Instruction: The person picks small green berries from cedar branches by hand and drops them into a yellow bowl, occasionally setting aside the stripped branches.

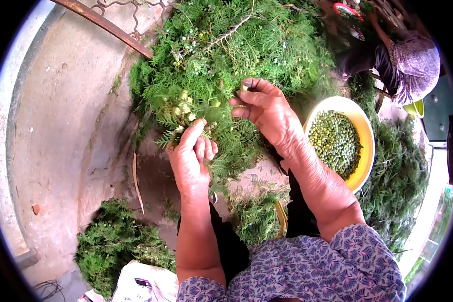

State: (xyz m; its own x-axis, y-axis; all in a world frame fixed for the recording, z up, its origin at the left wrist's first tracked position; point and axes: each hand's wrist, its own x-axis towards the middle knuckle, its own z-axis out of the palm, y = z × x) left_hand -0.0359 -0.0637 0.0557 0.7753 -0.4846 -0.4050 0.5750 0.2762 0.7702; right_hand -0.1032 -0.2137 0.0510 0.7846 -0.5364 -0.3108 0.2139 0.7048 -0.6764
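Green, feathery sprig (round berries) in left hand.

Layout as seen from above. A heap of branches lies on the floor, farthest from the person. Both hands meet its near edge: the left hand around a sprig, the right hand just beside it, fingertips in the foliage. Right of the right forearm stands a bowl with berries in it; a second pile lies beyond the bowl. A third pile lies near left, a bag beside it. Another person sits far right.
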